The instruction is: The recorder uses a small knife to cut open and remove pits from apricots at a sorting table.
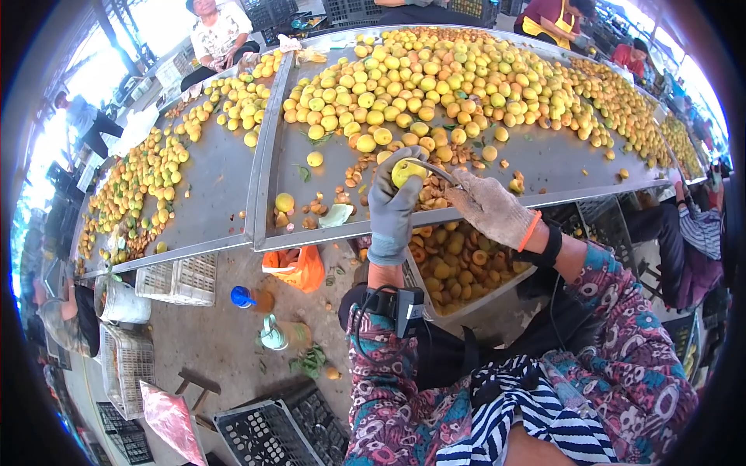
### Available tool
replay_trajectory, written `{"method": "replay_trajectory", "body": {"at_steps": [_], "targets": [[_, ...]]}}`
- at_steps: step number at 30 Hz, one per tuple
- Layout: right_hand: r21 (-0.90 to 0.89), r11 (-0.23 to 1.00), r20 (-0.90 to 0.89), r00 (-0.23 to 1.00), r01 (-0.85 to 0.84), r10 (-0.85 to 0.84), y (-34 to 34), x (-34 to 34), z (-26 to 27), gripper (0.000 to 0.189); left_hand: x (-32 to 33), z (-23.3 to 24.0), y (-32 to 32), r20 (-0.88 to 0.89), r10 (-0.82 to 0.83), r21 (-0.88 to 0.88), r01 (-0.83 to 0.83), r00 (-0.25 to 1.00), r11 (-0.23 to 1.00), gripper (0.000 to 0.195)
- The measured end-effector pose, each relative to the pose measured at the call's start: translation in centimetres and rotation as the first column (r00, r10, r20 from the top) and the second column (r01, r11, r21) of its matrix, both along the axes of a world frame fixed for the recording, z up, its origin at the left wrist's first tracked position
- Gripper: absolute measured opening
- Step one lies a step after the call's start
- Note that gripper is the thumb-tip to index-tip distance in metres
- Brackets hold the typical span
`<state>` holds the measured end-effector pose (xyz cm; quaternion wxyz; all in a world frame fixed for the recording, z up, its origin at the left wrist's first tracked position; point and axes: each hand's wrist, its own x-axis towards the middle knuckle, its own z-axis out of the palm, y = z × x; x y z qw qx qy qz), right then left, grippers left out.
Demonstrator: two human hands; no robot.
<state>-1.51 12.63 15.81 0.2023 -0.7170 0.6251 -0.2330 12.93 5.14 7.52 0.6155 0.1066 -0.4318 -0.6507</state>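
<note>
My left hand (391, 204), in a grey coated glove, grips a yellow apricot (409, 172) above the table's front edge. In a pale knit glove, my right hand (489, 205) holds a curved metal blade (434, 169) by its handle end. The blade lies against the upper side of the apricot; how deep it cuts I cannot tell. Beneath my hands, pitted apricot pieces and stones (430, 195) lie on the metal table (524, 169). Below the edge, between my arms, a crate (460, 309) holds many halved apricots (451, 268).
Whole apricots (408, 87) are heaped across the table's far side. A raised metal divider (269, 140) splits the tabletop. An orange bag (297, 268), two bottles (285, 334), and black crates (280, 431) stand on the floor at left. Other people sit around the table.
</note>
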Motion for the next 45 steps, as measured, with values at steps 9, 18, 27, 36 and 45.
{"method": "replay_trajectory", "body": {"at_steps": [9, 18, 27, 36, 45], "targets": [[0.001, 0.988, -0.031, 0.987, -0.155, 0.155, 0.2, -1.8, 1.5, 0.024, 1.1, -0.5, -0.7, -0.004, -0.102, -0.085, 0.101, 0.995, 0.991, 0.041], [0.057, 0.993, -0.08, 0.991, -0.099, 0.104, 0.7, -2.1, 1.6, 0.025, 0.4, -0.3, -0.4, 0.031, -0.102, -0.074, 0.104, 0.994, 0.992, 0.04], [0.084, 0.986, -0.099, 0.984, -0.143, 0.151, 1.1, -3.3, 0.3, 0.024, 0.5, -0.5, 0.2, 0.162, -0.115, -0.082, 0.13, 0.98, 0.988, 0.037], [0.018, 0.997, 0.082, 0.994, 0.077, -0.078, 0.0, -2.3, -5.8, 0.025, -4.6, -1.5, 0.7, -0.189, -0.124, 0.129, 0.15, 0.974, 0.98, 0.041], [0.021, 1.0, 0.125, 0.992, 0.006, -0.008, -2.4, -4.0, -4.5, 0.03, -4.7, -2.4, -0.6, -0.309, -0.213, 0.283, 0.303, 0.927, 0.91, 0.048]]}}
